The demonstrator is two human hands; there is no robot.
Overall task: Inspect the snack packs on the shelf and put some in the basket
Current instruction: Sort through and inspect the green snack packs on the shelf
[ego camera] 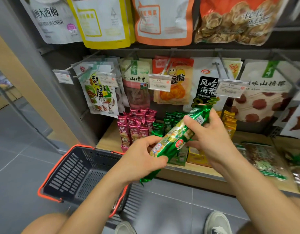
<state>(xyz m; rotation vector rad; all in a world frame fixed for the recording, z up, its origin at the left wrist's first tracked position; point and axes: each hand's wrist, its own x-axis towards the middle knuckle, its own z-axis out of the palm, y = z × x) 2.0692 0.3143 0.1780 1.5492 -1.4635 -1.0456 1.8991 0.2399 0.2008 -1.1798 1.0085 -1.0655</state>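
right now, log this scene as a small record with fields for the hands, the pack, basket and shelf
held item: green snack pack, tilted, in front of the shelf
left hand: grips its lower end
right hand: grips its upper end
basket: dark, orange rim, on the floor left of the shelf
shelf stock: pink packs and green packs standing upright

The left hand (139, 156) and right hand (211, 137) are bare, as are both forearms and a knee (44, 223). The left sneaker (124, 228) and right sneaker (217, 222) are pale grey, the right with white laces.
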